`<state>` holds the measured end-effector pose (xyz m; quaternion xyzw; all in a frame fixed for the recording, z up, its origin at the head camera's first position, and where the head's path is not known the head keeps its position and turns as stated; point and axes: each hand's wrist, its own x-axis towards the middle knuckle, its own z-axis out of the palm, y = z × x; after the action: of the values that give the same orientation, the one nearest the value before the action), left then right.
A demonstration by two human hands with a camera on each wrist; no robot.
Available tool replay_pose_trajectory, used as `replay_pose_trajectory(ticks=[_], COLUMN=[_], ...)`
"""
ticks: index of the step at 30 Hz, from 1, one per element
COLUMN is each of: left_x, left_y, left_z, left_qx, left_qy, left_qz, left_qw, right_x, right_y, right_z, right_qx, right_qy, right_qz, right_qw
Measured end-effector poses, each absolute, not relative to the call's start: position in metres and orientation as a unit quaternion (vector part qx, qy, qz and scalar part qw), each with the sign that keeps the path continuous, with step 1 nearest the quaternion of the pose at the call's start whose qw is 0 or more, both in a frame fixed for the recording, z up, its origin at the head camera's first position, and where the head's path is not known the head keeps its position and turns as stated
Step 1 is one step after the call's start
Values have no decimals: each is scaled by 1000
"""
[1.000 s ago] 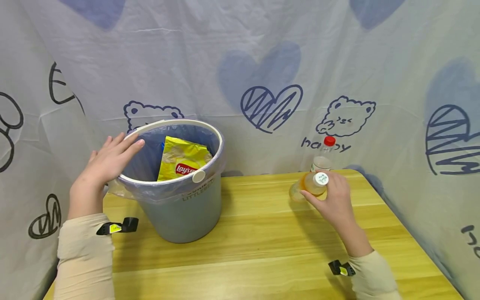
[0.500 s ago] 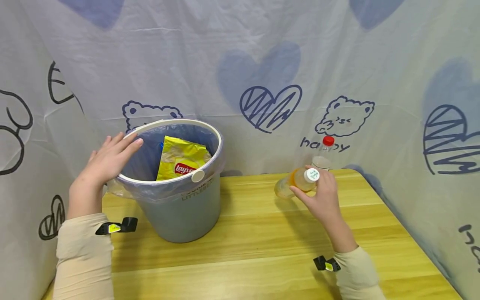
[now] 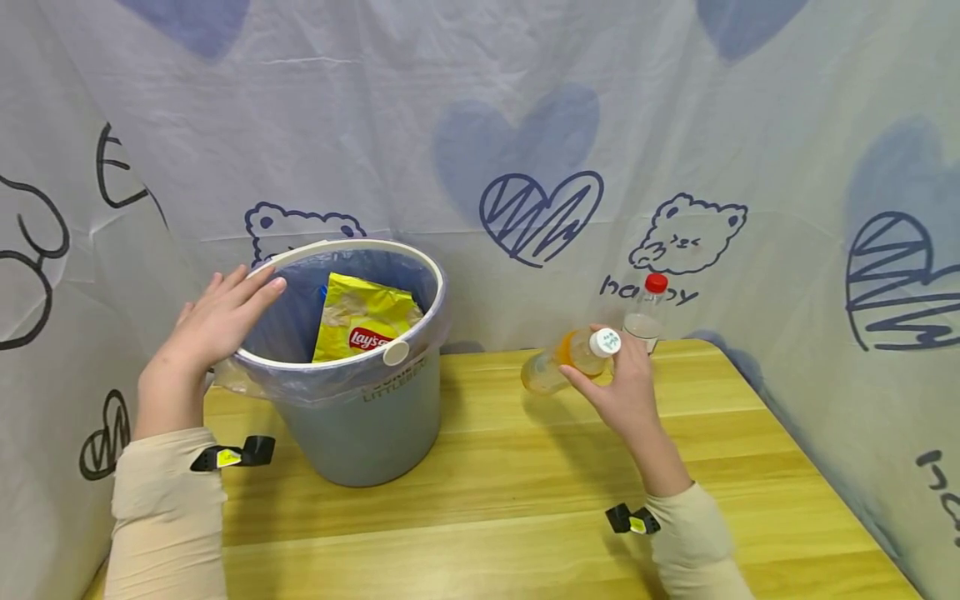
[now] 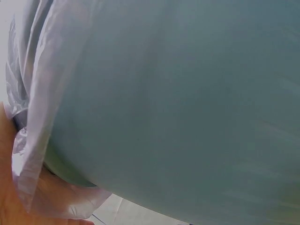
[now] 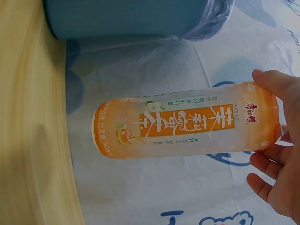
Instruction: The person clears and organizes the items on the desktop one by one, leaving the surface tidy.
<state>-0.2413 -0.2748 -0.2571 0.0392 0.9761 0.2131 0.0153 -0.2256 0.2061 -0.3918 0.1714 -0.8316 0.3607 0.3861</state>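
Note:
A grey-blue bin [image 3: 360,425] with a white rim and a clear liner stands on the wooden table [image 3: 525,517] at the left. A yellow crisp bag [image 3: 363,321] sticks up inside it. My left hand [image 3: 217,321] rests flat on the bin's left rim, fingers straight. In the left wrist view only the bin wall [image 4: 178,103] and liner show. My right hand [image 3: 615,383] grips an orange-labelled plastic bottle [image 3: 562,358] near its white cap, holding it tilted above the table to the right of the bin. The right wrist view shows the bottle [image 5: 187,124] lying sideways in my fingers [image 5: 276,84].
A clear bottle with a red cap [image 3: 648,308] stands at the table's back edge, just right of my right hand. A printed sheet with hearts and bears [image 3: 540,208] hangs behind and to both sides. The table's right edge [image 3: 825,483] is close.
My right hand has carried the orange bottle up and to the left, away from the red-capped bottle and nearer the bin. The left hand has stayed on the rim.

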Motion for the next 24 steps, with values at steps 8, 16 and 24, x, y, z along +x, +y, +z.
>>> replay_pose_trajectory(ticks=[8,16,24], left_x=[-240,-242,-244], left_y=[-274,-274,-276], left_z=[-257,-258,-258], left_qx=[38,39,39], left_qy=[976,976,975], left_qz=[215,216,217], left_qw=[15,15,15], right_x=[-225,-224,-225], right_y=[198,191,183], right_z=[-384,-375,-365], right_qx=[171,157,146], right_qy=[-824,-818,-809], right_qz=[380,405,431], right_qw=[384,376,372])
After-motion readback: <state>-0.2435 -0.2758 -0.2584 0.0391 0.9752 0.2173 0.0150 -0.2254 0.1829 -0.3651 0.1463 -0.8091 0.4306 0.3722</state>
